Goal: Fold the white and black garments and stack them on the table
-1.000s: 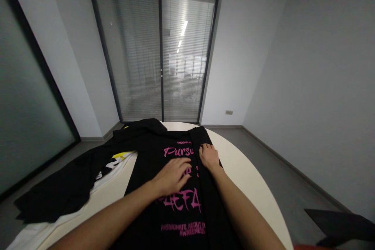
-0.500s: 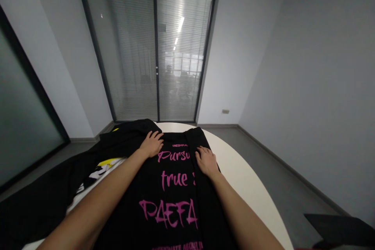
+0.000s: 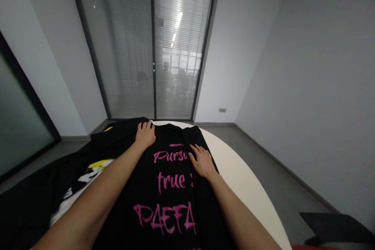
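Note:
A black sweatshirt [image 3: 172, 191] with pink lettering lies spread on the white round table [image 3: 243, 172]. Its right side is folded inward over the ends of the printed words. At the upper left edge, my left hand [image 3: 145, 136] has its fingers bent over the cloth and appears to grip it; the thumb is hidden. My right hand [image 3: 202, 161] rests flat on the folded strip, fingers stretched out and a little apart.
Black cloth [image 3: 41, 179] stretches across the left side, partly over a white, yellow and black printed piece [image 3: 90, 175]. A dark chair-like object [image 3: 336, 226] stands at the lower right. Beyond the table is a glass partition with blinds [image 3: 131, 47].
My left hand has moved left and away from me to the sweatshirt's edge, its fingers now bent. My right hand stays on the folded strip. The view has shifted slightly.

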Demonstrator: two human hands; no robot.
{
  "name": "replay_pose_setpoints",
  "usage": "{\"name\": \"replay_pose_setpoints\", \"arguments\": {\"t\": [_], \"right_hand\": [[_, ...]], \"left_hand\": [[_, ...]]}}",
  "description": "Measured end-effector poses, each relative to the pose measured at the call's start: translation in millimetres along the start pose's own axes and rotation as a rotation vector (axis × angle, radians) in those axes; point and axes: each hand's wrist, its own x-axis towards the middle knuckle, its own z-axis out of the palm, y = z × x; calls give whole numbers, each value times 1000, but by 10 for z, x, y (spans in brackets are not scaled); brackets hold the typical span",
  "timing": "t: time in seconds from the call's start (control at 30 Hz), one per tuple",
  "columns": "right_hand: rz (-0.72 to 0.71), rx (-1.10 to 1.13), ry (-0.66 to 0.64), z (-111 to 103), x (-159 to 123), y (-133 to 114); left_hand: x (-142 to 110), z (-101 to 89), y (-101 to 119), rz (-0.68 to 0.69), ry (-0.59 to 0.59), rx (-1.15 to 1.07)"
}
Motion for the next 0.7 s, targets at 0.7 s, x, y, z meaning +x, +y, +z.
{"name": "replay_pose_setpoints", "arguments": {"t": [0.7], "right_hand": [[-14, 1, -23, 16, 12, 45]], "left_hand": [[-477, -663, -1099, -343, -132, 12]]}}
